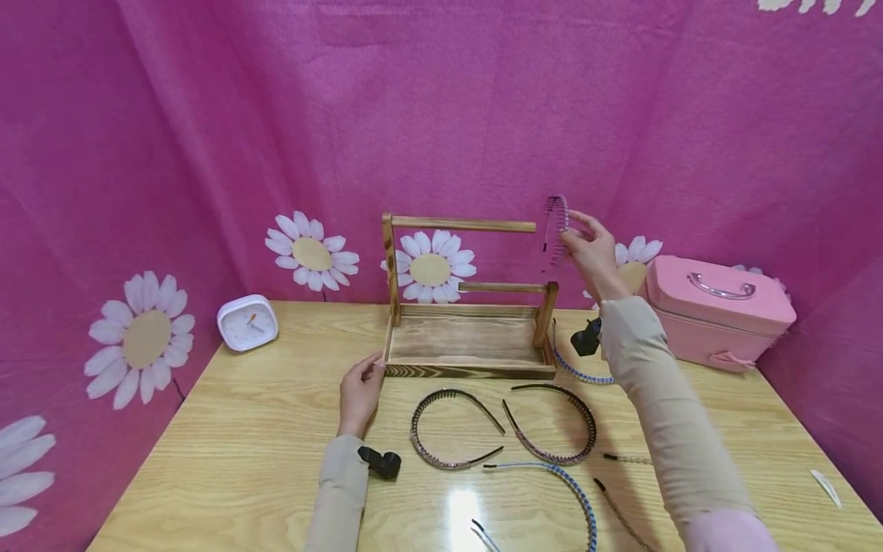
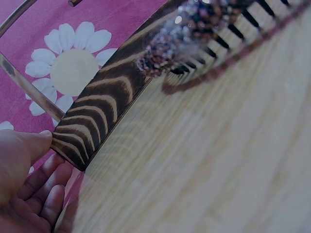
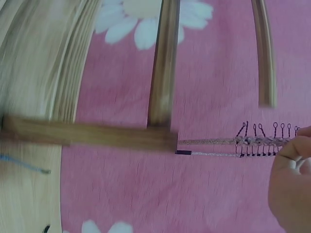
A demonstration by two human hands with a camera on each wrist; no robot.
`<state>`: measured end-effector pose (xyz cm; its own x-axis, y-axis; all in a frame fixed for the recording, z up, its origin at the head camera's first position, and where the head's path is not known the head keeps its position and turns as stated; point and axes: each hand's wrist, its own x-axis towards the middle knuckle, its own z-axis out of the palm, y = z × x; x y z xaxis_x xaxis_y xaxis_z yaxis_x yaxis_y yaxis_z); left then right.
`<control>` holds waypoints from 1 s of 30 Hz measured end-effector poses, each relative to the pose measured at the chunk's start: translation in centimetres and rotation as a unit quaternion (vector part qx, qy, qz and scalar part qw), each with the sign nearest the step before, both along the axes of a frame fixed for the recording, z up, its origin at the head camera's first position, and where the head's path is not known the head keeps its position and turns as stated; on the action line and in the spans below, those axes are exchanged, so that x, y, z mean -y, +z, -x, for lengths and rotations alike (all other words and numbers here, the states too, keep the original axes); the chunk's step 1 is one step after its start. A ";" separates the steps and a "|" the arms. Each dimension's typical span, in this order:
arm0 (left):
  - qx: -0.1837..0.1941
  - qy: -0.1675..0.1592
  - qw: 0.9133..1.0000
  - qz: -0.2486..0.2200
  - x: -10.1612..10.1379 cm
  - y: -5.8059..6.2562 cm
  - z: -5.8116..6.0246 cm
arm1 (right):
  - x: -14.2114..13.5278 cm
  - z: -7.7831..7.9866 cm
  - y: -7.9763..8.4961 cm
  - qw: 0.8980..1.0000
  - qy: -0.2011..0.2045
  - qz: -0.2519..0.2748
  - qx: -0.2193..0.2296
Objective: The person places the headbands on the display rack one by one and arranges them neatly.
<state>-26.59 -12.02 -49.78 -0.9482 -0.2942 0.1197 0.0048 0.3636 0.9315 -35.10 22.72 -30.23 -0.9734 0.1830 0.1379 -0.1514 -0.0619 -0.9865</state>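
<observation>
My right hand is raised at the back right and pinches a purplish toothed headband, its ends hanging down. The headband is just beyond the free right end of the upper bar of a wooden rack. Close up in the right wrist view, the headband shows a braided, sparkly band with small dark loops. My left hand holds the rack's front left corner, with the thumb on the edge and curled fingers beside it in the left wrist view. Two dark toothed headbands lie before the rack.
A blue headband lies nearer me, and another blue headband is right of the rack. Thin bands lie below my right arm. A white clock stands back left, a pink case back right. Pink cloth hangs behind.
</observation>
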 end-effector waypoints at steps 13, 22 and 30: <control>-0.004 -0.001 1.000 0.001 -0.1 0.0 0.0 | 5.7 1.4 0.4 0.999 0.036 -0.031 -0.004; -0.011 0.004 1.000 0.005 0.0 -0.4 0.2 | 9.4 2.2 0.4 0.997 0.065 -0.045 0.019; -0.018 0.004 1.000 0.004 0.0 -0.2 0.1 | 12.7 2.1 0.7 0.995 0.093 -0.024 0.034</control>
